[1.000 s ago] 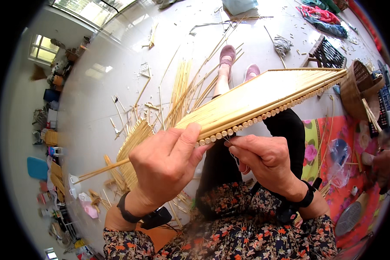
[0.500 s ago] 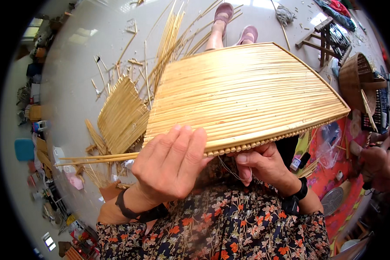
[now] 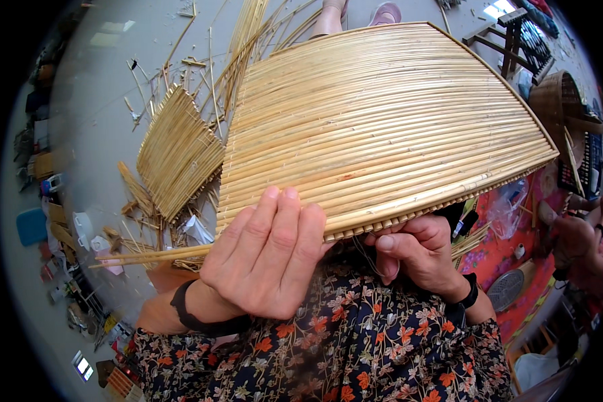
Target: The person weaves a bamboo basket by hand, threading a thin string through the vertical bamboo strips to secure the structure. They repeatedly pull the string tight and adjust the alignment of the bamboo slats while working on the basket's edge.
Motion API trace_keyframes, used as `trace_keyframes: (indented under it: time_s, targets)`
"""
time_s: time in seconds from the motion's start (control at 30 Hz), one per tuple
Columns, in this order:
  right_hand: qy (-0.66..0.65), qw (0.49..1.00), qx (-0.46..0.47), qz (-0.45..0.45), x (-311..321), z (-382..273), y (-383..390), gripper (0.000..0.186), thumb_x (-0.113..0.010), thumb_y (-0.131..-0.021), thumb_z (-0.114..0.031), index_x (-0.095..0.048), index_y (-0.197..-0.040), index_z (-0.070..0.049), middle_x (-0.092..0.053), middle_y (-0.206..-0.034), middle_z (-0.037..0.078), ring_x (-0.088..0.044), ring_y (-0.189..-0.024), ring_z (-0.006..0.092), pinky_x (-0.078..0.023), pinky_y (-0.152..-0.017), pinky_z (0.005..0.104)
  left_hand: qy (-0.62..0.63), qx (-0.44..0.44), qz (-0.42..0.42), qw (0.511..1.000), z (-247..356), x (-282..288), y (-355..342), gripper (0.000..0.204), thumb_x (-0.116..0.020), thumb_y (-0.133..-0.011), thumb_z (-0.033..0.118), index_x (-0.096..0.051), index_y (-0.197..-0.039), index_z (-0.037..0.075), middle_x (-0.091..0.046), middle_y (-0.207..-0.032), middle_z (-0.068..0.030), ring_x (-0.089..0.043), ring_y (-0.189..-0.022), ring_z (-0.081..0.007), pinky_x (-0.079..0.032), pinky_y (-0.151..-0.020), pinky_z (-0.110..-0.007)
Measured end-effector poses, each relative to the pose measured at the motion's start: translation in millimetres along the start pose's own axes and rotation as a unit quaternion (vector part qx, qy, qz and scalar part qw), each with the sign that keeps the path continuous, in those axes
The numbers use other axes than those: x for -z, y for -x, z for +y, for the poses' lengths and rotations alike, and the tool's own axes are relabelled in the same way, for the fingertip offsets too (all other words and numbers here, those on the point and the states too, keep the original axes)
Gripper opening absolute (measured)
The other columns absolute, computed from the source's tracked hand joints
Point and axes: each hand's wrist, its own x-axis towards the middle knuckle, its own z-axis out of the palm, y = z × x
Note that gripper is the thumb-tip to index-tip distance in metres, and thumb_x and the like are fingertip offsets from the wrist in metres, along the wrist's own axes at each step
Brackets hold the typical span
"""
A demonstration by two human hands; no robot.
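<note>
A large panel of thin bamboo sticks (image 3: 382, 127), bound side by side and rimmed with longer rods, tilts up in front of me. My left hand (image 3: 264, 261) lies over its near edge, fingers together on top and the thumb hidden, gripping the edge. Two thin rods (image 3: 151, 254) stick out to the left from under this hand. Beneath the near edge, to the right, my right hand (image 3: 419, 251) is closed with thumb against fingers. A fine pale thread (image 3: 368, 260) loops down beside it and seems pinched in its fingers.
A smaller stick panel (image 3: 179, 154) lies on the floor at left, among scattered offcuts and long loose sticks (image 3: 248, 30). At right stand a wooden stool (image 3: 509, 43) and a woven basket (image 3: 556, 100). Another person's arm (image 3: 576, 234) shows at the right edge, by a red mat (image 3: 499, 275).
The panel appears larger and higher in view, covering more of the feet beyond it. Both hands keep nearly the same places on its near edge.
</note>
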Motion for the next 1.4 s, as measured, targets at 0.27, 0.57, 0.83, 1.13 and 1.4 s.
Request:
trace_keyframes:
  time_s: [0.27, 0.57, 0.83, 1.13, 1.4]
  targets:
    - [-0.09, 0.994, -0.057, -0.013, -4, -4, -6, 0.015, -0.069, -0.109, -0.005, -0.077, -0.115, 0.006, -0.069, -0.07, 0.005, -0.064, -0.056, 0.0112, -0.054, -0.053, 0.0268, 0.001, -0.011, -0.004, 1.0, 1, 0, -1, 0.036, -0.078, -0.102, 0.019, -0.075, -0.122, -0.011, -0.079, -0.113, -0.0287, -0.08, -0.107, -0.0398, -0.067, -0.086, -0.043]
    - [-0.157, 0.98, -0.114, -0.039, -1, 1, -12, 0.013, -0.071, -0.108, -0.007, -0.075, -0.115, 0.003, -0.067, -0.068, 0.006, -0.064, -0.055, 0.0132, -0.054, -0.051, 0.0284, -0.02, -0.038, -0.006, 0.999, 3, -4, 1, 0.037, -0.076, -0.104, 0.022, -0.076, -0.121, -0.01, -0.079, -0.112, -0.0291, -0.081, -0.108, -0.0388, -0.065, -0.086, -0.041]
    - [-0.123, 0.98, -0.153, -0.036, 4, -3, -15, 0.014, -0.071, -0.108, -0.009, -0.075, -0.117, 0.002, -0.067, -0.067, 0.006, -0.065, -0.055, 0.0142, -0.054, -0.051, 0.0298, -0.01, -0.027, -0.001, 1.0, -1, -3, 2, 0.035, -0.075, -0.105, 0.022, -0.076, -0.122, -0.008, -0.08, -0.112, -0.0269, -0.08, -0.106, -0.0379, -0.065, -0.084, -0.041]
    - [-0.064, 0.988, -0.14, -0.014, -1, -14, -24, 0.022, -0.076, -0.105, -0.011, -0.074, -0.121, 0.005, -0.078, -0.091, 0.01, -0.065, -0.062, 0.0115, -0.055, -0.054, 0.0283, -0.024, -0.013, 0.031, 0.999, -7, -4, -6, 0.032, -0.073, -0.105, 0.022, -0.077, -0.12, -0.006, -0.08, -0.109, -0.0221, -0.08, -0.1, -0.035, -0.065, -0.078, -0.039]
    - [-0.077, 0.973, -0.217, 0.035, 9, -46, -15, 0.03, -0.078, -0.102, -0.008, -0.074, -0.128, 0.004, -0.084, -0.106, 0.013, -0.052, -0.048, 0.0019, -0.041, -0.039, 0.0189, -0.043, -0.028, 0.056, 0.997, 2, -9, -20, 0.032, -0.075, -0.104, 0.022, -0.078, -0.117, -0.007, -0.079, -0.104, -0.0207, -0.081, -0.094, -0.0342, -0.065, -0.075, -0.04]
